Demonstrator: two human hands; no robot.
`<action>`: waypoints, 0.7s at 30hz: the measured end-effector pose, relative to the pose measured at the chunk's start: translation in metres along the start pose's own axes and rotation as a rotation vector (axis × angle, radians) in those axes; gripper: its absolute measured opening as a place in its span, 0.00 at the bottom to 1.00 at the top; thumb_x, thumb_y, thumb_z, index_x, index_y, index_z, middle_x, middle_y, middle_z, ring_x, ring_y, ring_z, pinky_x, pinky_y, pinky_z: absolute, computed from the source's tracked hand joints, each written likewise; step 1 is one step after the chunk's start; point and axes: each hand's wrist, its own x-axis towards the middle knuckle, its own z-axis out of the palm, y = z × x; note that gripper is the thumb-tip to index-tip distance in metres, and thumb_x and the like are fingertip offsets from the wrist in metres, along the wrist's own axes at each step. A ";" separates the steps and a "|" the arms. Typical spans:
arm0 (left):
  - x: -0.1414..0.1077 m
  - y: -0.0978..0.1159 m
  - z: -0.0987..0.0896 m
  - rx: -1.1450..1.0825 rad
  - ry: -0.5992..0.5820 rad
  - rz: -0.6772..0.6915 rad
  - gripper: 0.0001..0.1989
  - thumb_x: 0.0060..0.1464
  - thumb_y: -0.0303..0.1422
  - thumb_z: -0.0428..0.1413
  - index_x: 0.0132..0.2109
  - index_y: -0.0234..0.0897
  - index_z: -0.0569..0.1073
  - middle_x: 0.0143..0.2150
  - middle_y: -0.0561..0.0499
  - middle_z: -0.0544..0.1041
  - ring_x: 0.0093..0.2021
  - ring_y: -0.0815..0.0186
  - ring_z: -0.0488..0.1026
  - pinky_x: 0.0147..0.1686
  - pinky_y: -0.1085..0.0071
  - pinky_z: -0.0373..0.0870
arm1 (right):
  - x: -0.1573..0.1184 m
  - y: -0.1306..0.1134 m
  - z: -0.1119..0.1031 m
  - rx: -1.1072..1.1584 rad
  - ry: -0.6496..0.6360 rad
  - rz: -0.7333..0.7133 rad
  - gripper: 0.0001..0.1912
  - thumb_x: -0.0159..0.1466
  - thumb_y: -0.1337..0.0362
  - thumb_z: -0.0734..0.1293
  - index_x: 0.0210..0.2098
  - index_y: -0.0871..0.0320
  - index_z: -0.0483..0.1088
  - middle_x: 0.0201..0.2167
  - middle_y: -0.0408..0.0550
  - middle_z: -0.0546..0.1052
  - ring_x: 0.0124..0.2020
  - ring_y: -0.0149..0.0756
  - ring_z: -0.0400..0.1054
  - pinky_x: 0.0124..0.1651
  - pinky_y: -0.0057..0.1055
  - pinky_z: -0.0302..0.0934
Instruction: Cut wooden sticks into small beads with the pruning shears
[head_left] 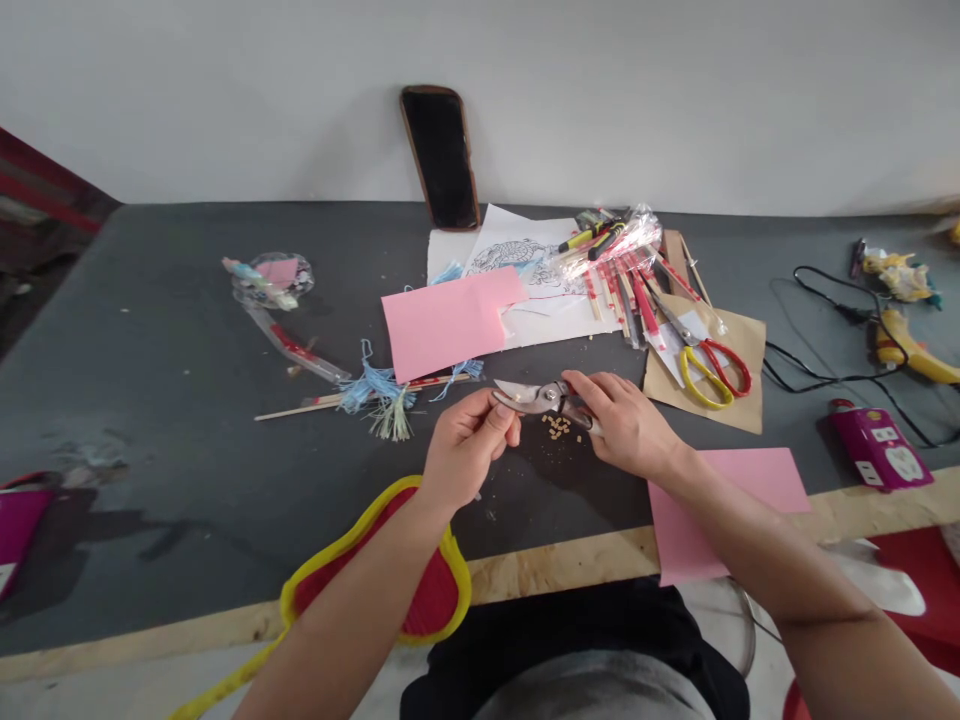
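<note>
No text, label, brand or number is legible. Reference item: pruning shears (551,397). Beyond the pruning shears, a white sheet (517,256) bears a line drawing; any characters on it cannot be resolved. Beyond and to the right, wrapped sticks (613,290) carry red markings, too small to read. Well to the right, a purple block (883,446) shows pale patches; any lettering there is indistinct.

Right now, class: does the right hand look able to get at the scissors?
Probably not at once: the right hand is closed on the pruners. The way seems free, though: the scissors lie nearby, over the brown sheet.
</note>
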 end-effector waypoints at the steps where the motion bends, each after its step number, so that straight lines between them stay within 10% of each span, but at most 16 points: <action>1: 0.000 0.000 0.000 -0.014 0.004 -0.009 0.18 0.62 0.46 0.59 0.32 0.35 0.72 0.25 0.54 0.70 0.18 0.77 0.53 0.18 0.72 0.44 | 0.000 0.000 0.000 0.003 -0.009 0.002 0.33 0.59 0.74 0.61 0.65 0.63 0.60 0.50 0.58 0.75 0.48 0.47 0.70 0.51 0.42 0.64; 14: 0.003 0.000 0.004 0.032 0.047 0.051 0.13 0.61 0.43 0.61 0.42 0.38 0.77 0.33 0.50 0.77 0.23 0.74 0.61 0.22 0.74 0.57 | 0.003 0.002 -0.002 -0.135 0.019 0.080 0.34 0.63 0.71 0.62 0.69 0.61 0.58 0.54 0.58 0.75 0.51 0.49 0.68 0.49 0.43 0.62; 21: 0.003 -0.005 0.003 0.215 0.209 0.152 0.13 0.61 0.44 0.61 0.37 0.38 0.76 0.20 0.58 0.64 0.19 0.73 0.60 0.20 0.73 0.57 | 0.002 -0.005 -0.003 -0.146 -0.033 0.062 0.34 0.65 0.71 0.60 0.71 0.62 0.55 0.56 0.60 0.73 0.50 0.50 0.66 0.49 0.45 0.62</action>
